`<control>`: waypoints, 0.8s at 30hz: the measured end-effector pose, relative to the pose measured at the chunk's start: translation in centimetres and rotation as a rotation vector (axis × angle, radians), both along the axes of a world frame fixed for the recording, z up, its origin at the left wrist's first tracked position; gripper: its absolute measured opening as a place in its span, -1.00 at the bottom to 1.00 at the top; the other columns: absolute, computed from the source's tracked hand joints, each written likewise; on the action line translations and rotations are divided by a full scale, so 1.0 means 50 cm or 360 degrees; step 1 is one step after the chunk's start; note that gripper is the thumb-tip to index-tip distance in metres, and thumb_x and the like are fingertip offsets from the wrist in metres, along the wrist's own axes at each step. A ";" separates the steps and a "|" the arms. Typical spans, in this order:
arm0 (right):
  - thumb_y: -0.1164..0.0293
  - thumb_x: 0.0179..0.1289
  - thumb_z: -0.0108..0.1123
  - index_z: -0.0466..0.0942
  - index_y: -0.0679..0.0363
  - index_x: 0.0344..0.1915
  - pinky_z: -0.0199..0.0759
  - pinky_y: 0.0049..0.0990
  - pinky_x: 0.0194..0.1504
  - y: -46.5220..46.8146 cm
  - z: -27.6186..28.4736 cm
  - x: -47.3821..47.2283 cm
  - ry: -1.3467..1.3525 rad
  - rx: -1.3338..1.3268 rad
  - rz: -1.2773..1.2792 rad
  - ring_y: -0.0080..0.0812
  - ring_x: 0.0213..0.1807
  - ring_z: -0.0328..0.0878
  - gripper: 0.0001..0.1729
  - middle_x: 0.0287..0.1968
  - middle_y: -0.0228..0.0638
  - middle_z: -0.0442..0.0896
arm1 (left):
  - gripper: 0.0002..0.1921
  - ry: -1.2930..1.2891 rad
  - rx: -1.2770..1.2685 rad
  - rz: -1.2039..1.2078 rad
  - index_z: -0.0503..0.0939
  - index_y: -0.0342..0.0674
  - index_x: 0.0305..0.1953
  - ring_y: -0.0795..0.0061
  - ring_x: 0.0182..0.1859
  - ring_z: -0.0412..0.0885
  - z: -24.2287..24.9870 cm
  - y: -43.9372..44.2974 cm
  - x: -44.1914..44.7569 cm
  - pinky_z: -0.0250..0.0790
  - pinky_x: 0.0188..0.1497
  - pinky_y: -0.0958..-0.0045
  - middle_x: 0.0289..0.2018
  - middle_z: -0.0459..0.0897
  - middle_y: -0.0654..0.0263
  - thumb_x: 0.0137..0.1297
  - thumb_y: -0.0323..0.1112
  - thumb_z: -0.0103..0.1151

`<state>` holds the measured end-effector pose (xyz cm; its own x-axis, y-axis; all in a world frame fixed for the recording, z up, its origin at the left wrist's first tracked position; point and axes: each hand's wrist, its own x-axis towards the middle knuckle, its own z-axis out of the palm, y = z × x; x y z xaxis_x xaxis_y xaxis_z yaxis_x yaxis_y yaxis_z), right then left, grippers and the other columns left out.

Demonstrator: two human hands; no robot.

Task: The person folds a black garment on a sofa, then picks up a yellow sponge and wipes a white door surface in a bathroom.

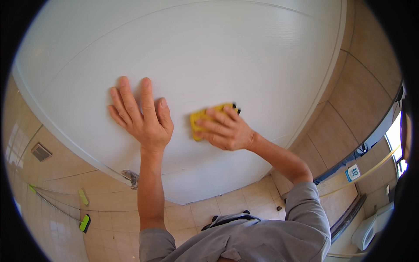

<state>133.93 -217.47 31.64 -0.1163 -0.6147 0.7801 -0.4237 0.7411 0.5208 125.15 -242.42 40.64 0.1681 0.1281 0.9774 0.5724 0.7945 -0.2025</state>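
A large white door (248, 59) fills the middle of the head view. On its surface, left of centre, my left hand (144, 114) lies flat with fingers spread, holding nothing. To its right, my right hand (226, 127) presses a folded yellow cloth (198, 114) against the door; this hand is slightly blurred. Dark bits show at the cloth's upper right corner. The fingers of my right hand cover much of the cloth. A metal door handle (132, 178) is beside my left forearm, low on the door's left edge.
A wall switch (41, 152) is on the tiled wall at left. Below it stands a green-headed brush (85, 223) with a long handle. A white toilet (365, 232) is at lower right, near a sign (352, 173) bearing writing. Tiled floor (204, 213) runs below the door.
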 end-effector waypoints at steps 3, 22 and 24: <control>0.30 0.41 0.61 0.86 -0.03 0.07 0.36 -0.09 0.54 0.044 -0.110 0.020 -0.0099 0.0114 0.0124 -0.27 0.63 0.55 -0.74 0.52 -0.53 0.71 | -0.47 -0.0007 -0.0010 0.0023 0.62 -0.23 0.54 -0.25 0.76 0.18 -0.001 -0.001 0.000 -0.13 0.74 -0.20 0.67 0.38 -0.19 0.77 -0.08 0.02; 0.36 0.33 0.53 0.87 -0.12 0.11 0.21 0.08 0.57 -0.056 -0.016 0.002 -0.0092 -0.0215 0.0024 -0.04 0.64 0.49 -0.66 0.53 -0.44 0.70 | -0.47 -0.0008 0.0028 0.0018 0.66 -0.18 0.50 -0.24 0.76 0.20 0.000 0.007 0.002 -0.23 0.80 -0.18 0.65 0.42 -0.20 0.81 -0.01 -0.05; 0.32 0.43 0.51 0.86 -0.03 0.15 0.31 -0.03 0.53 -0.054 -0.079 0.012 -0.0252 -0.0024 0.0049 -0.12 0.67 0.47 -0.68 0.58 -0.42 0.64 | -0.47 -0.0004 0.0026 0.0009 0.67 -0.19 0.50 -0.24 0.76 0.20 -0.002 0.008 -0.001 -0.23 0.80 -0.18 0.65 0.41 -0.20 0.81 -0.01 -0.04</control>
<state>134.51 -220.16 27.71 -0.2199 -0.6085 0.7624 -0.5226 0.7334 0.4347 125.09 -242.00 40.54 0.1652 0.1129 0.9798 0.5685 0.8009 -0.1882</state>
